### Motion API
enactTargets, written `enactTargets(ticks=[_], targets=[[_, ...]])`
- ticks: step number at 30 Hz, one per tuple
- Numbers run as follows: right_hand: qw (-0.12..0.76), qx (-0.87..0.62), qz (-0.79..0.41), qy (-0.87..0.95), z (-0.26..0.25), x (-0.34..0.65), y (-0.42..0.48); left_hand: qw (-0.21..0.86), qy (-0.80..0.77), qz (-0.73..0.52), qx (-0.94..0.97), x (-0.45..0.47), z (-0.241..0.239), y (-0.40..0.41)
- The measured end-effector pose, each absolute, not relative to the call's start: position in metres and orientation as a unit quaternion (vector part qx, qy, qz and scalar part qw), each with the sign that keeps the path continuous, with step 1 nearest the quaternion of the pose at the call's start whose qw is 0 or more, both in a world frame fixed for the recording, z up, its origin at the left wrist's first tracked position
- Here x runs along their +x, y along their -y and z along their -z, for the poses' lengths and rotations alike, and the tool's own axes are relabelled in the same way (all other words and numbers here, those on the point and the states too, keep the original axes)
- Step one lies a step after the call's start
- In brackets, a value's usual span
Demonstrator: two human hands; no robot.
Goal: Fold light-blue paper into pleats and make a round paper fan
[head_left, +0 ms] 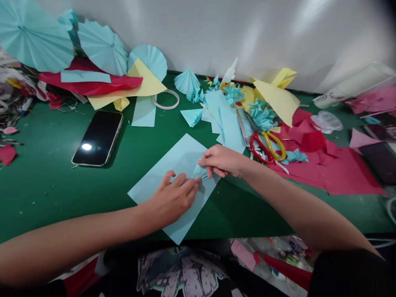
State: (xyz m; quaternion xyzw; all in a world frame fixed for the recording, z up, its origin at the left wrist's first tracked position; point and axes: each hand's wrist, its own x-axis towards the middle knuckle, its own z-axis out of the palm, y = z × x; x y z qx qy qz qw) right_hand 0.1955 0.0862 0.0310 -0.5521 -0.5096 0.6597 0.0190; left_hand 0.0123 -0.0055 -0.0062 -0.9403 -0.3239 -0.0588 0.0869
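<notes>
A green table (46,206) carries everything; the clock is read from the blue sheet, with 12 o'clock away from the person. Red paper (349,171) spreads widely at 3 o'clock. Large pleated blue discs (34,41) stand between 10 and 12 o'clock, at the far edge. In the centre lies the blue sheet (173,165), turned like a diamond, under both hands. At 1 o'clock some blue strips (230,119) are piled, near the right wrist. A dark phone (98,138) lies at 10 o'clock, apart from the sheet. Scissors (269,155) with red and yellow loops lie at 2 o'clock, just beside the right forearm. A white ring (167,108) rests at 12 o'clock.

The left hand (176,194) is half open with bent fingers, and its fingertips touch a small pleated piece (201,171). The right hand (221,160) is nearly closed, pinching this piece between thumb and fingers. The piece is above the sheet, at 2 o'clock from the left hand and at 8 o'clock from the right one; the fingers cover part of it.
</notes>
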Motion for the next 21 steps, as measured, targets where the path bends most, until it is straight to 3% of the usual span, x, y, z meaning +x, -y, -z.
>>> enactTargets(ticks=[21], targets=[[0.088,-0.545,-0.649,0.523,-0.024,0.211,-0.075,0.116,0.315,0.083,-0.938,0.01,0.004,0.01]])
